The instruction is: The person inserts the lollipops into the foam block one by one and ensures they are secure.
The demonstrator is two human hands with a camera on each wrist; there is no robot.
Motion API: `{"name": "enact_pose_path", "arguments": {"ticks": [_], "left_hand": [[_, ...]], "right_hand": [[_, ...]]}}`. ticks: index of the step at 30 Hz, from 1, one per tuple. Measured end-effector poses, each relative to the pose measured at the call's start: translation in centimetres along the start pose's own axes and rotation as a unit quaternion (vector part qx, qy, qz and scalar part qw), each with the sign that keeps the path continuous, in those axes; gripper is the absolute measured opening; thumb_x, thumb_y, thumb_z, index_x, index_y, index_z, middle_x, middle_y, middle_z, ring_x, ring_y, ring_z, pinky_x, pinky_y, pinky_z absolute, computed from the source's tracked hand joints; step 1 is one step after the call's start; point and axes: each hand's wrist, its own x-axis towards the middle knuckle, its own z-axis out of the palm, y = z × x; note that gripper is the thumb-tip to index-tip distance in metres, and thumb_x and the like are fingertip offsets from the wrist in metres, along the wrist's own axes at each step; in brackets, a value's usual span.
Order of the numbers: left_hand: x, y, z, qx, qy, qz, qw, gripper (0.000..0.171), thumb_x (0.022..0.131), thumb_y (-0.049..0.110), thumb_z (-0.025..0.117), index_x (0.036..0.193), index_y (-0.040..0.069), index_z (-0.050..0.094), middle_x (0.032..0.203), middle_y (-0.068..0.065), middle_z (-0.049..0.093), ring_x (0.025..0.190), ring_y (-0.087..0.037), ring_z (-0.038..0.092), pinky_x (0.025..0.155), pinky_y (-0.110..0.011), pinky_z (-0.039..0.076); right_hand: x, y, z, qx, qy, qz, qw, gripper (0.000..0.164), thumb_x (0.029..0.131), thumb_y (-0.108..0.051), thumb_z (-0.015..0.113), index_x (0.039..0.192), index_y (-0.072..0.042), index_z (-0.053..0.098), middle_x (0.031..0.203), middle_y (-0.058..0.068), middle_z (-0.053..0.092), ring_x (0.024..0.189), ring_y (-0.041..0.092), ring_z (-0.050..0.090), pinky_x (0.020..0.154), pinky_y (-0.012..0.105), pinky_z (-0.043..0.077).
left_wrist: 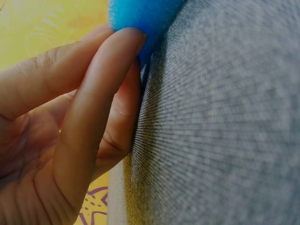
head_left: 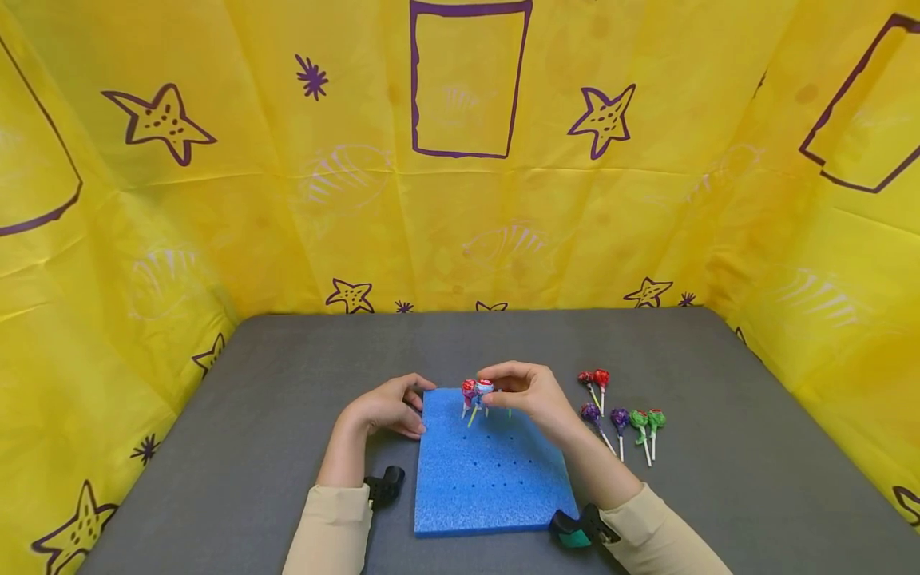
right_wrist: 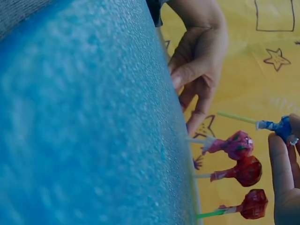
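A blue foam board (head_left: 496, 507) with rows of small holes lies on the table. My left hand (head_left: 388, 409) is at its left edge; in the left wrist view, the thumb and fingers (left_wrist: 108, 79) grip the foam. Over the board's far part, my right hand (head_left: 528, 395) pinches a blue-wrapped lollipop (right_wrist: 280, 127) by its head, its yellow stick pointing at the foam with the tip free. Beside it, a pink lollipop (right_wrist: 238, 146), a red lollipop (right_wrist: 248, 171) and a darker red lollipop (right_wrist: 254, 204) on a green stick stand in the foam. The right hand partly hides them in the head view.
Right of the board, two red lollipops (head_left: 600, 378), two purple lollipops (head_left: 620, 420) and two green lollipops (head_left: 656, 420) lie on the grey table (head_left: 323, 351). Yellow cloth (head_left: 460, 239) with purple drawings encloses the back and sides.
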Motion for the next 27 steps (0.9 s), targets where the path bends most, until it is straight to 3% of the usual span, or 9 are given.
{"name": "enact_pose_path", "arguments": {"ticks": [6,27], "left_hand": [[0.0,0.1,0.0,-0.001,-0.003,0.002,1.0000,0.066,0.077,-0.010,0.073,0.137,0.006,0.051,0.099,-0.013,0.049,0.070,-0.020,0.065,0.067,-0.033,0.064],[-0.1,0.1,0.0,-0.001,-0.004,0.008,1.0000,0.067,0.077,-0.011,0.073,0.137,0.006,0.050,0.098,-0.013,0.049,0.070,-0.020,0.064,0.067,-0.034,0.064]], "right_hand": [[0.1,0.4,0.4,-0.007,-0.024,0.001,1.000,0.034,0.083,-0.010,0.077,0.115,-0.002,0.071,0.119,0.021,0.069,0.096,0.010,0.069,0.081,0.024,0.061],[0.0,1.1,0.8,-0.075,-0.050,-0.031,0.995,0.027,0.083,-0.006,0.076,0.110,-0.005,0.074,0.115,0.018,0.070,0.099,0.018,0.068,0.082,0.023,0.060]]}}
